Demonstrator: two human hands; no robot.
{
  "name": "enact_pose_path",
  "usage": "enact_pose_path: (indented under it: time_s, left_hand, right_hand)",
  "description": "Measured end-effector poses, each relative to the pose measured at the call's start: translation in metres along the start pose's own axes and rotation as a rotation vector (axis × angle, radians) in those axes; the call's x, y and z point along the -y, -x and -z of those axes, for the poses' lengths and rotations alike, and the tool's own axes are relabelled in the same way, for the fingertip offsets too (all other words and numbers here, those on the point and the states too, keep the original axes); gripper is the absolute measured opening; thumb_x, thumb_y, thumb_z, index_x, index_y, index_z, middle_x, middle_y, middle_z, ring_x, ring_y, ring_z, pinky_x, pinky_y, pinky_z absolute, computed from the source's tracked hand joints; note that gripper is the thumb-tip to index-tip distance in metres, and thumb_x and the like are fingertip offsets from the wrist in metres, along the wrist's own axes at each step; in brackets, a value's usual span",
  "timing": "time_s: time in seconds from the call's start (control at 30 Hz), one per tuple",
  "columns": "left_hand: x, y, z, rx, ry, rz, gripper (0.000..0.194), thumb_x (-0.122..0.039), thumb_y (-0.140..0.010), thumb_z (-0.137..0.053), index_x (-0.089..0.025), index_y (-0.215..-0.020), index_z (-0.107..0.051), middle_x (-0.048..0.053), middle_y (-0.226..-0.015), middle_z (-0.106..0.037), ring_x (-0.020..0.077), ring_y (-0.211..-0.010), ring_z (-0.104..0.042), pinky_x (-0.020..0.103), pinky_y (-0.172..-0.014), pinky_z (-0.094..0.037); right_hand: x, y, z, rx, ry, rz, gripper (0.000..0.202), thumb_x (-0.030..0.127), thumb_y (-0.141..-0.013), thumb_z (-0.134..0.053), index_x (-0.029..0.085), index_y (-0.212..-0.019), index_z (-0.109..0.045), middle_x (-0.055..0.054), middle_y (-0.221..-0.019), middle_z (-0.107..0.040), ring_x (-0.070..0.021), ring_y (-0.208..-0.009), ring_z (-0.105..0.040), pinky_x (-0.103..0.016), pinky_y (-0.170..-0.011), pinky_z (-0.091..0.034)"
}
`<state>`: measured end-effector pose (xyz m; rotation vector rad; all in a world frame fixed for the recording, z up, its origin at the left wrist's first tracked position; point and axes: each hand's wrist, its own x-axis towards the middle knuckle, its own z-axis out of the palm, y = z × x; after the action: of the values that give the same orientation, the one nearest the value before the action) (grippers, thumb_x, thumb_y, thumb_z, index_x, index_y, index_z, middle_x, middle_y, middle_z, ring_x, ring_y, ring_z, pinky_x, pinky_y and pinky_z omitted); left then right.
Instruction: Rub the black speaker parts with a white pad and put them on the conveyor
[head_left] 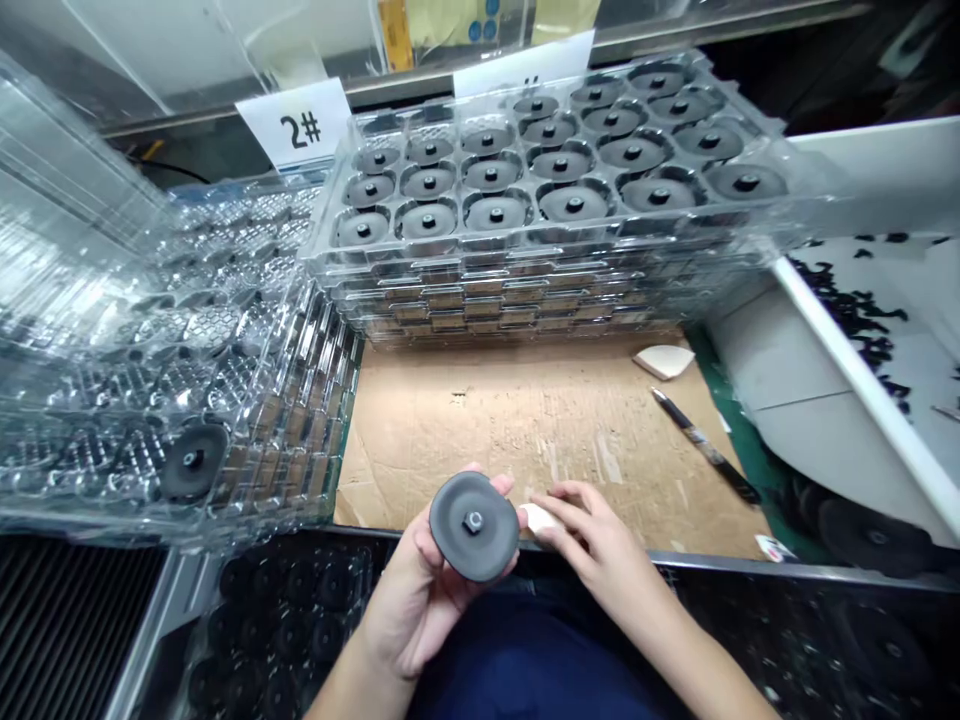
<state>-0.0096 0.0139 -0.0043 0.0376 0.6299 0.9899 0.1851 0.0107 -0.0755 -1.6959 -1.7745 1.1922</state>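
Note:
Near the bottom centre, my left hand (420, 600) holds a round dark grey disc (474, 527) with a small metal-tipped post at its middle, the post side facing up. Just right of the disc, my right hand (589, 530) pinches a small white pad (541, 519) between thumb and fingers, close to the disc's right edge. Both hands are over the front edge of a cardboard sheet (480, 430). Similar discs sit in the compartments of a stacked clear tray (525, 235) at the back.
Another stack of clear trays (300, 400) stands at the left, with one disc (193, 460) in it. A pen (705, 445) and a white wedge (664, 361) lie on the cardboard's right side. Beyond is a white bin (862, 350) with small black parts.

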Motion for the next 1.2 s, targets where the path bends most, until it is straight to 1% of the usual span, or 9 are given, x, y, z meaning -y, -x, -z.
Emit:
enact_pose_path:
  time_s: [0.23, 0.37, 0.43, 0.57, 0.67, 0.8, 0.97, 1.1, 1.2]
  left_hand:
    - [0.006, -0.004, -0.003, -0.062, 0.002, -0.043, 0.047, -0.036, -0.065, -0.070, -0.025, -0.110, -0.063, 0.007, -0.118, -0.065, 0.0256, -0.105, -0.061, 0.031, -0.086, -0.052]
    - [0.012, -0.005, -0.006, -0.075, -0.047, -0.092, 0.049, -0.037, -0.066, -0.070, -0.025, -0.112, -0.061, 0.007, -0.118, -0.065, 0.0248, -0.103, -0.062, 0.032, -0.087, -0.051]
    - [0.016, -0.004, -0.006, -0.097, -0.081, -0.125, 0.050, -0.037, -0.067, -0.070, -0.025, -0.114, -0.060, 0.007, -0.118, -0.064, 0.0233, -0.105, -0.060, 0.031, -0.088, -0.049]
    - [0.019, 0.000, -0.005, -0.185, -0.152, -0.133, 0.042, -0.035, -0.069, -0.070, -0.025, -0.110, -0.063, 0.004, -0.113, -0.067, 0.0201, -0.106, -0.059, 0.025, -0.089, -0.048]
    - [0.019, 0.001, -0.007, -0.243, -0.195, -0.156, 0.039, -0.031, -0.067, -0.072, -0.026, -0.105, -0.065, 0.003, -0.108, -0.069, 0.0191, -0.101, -0.062, 0.024, -0.083, -0.050]
    - [0.018, 0.004, -0.016, -0.201, -0.188, -0.083, 0.043, -0.031, -0.061, -0.077, -0.023, -0.102, -0.067, 0.005, -0.102, -0.071, 0.0213, -0.101, -0.062, 0.029, -0.089, -0.048]
    - [0.010, 0.008, -0.024, -0.162, -0.144, -0.090, 0.048, -0.029, -0.049, -0.083, -0.027, -0.095, -0.070, 0.000, -0.098, -0.073, 0.0155, -0.090, -0.066, 0.020, -0.081, -0.051]
    - [0.012, 0.006, -0.027, -0.121, -0.123, -0.044, 0.045, -0.028, -0.051, -0.083, -0.027, -0.094, -0.070, -0.002, -0.094, -0.073, 0.0104, -0.086, -0.065, 0.015, -0.078, -0.049]
    - [0.016, 0.004, -0.025, -0.026, -0.115, 0.034, 0.042, -0.030, -0.053, -0.081, -0.023, -0.093, -0.070, -0.001, -0.092, -0.073, 0.0114, -0.087, -0.065, 0.017, -0.081, -0.048]
  right_hand:
    - [0.006, -0.003, 0.012, -0.049, 0.035, 0.062, 0.028, 0.025, -0.085, -0.044, 0.019, -0.105, -0.062, -0.007, -0.087, -0.059, -0.0204, -0.076, -0.062, -0.036, -0.070, -0.052]
    - [0.056, -0.009, 0.037, -0.150, -0.026, 0.168, 0.026, 0.028, -0.089, -0.045, 0.024, -0.113, -0.054, -0.005, -0.107, -0.061, -0.0183, -0.093, -0.060, -0.029, -0.073, -0.050]
    - [0.087, -0.005, 0.043, -0.258, -0.075, 0.403, 0.026, 0.021, -0.089, -0.045, 0.021, -0.114, -0.053, -0.005, -0.105, -0.062, -0.0179, -0.094, -0.058, -0.030, -0.077, -0.047]
    - [0.123, 0.004, 0.042, -0.040, -0.032, 0.658, 0.025, 0.013, -0.088, -0.041, 0.015, -0.106, -0.057, -0.006, -0.088, -0.065, -0.0169, -0.079, -0.057, -0.031, -0.073, -0.045]
    - [0.128, 0.002, 0.039, 0.096, 0.038, 0.595, 0.024, 0.013, -0.089, -0.040, 0.017, -0.103, -0.059, -0.004, -0.089, -0.065, -0.0153, -0.075, -0.057, -0.029, -0.070, -0.044]
    - [0.128, -0.001, 0.039, -0.094, 0.046, 0.674, 0.027, 0.014, -0.090, -0.037, 0.010, -0.107, -0.057, -0.008, -0.087, -0.064, -0.0177, -0.076, -0.055, -0.033, -0.070, -0.042]
    - [0.117, 0.015, 0.061, 0.132, 0.041, 0.629, 0.023, 0.010, -0.088, -0.042, 0.018, -0.102, -0.058, -0.002, -0.086, -0.065, -0.0126, -0.075, -0.056, -0.025, -0.069, -0.042]
    - [0.115, 0.015, 0.069, -0.093, 0.222, 0.561, 0.025, 0.012, -0.089, -0.039, 0.015, -0.102, -0.060, -0.003, -0.072, -0.060, -0.0149, -0.062, -0.047, -0.027, -0.059, -0.037]
    - [0.121, 0.000, 0.067, -0.088, 0.213, 0.779, 0.031, 0.016, -0.094, -0.033, 0.017, -0.097, -0.065, -0.003, -0.069, -0.058, -0.0153, -0.063, -0.044, -0.028, -0.058, -0.035]
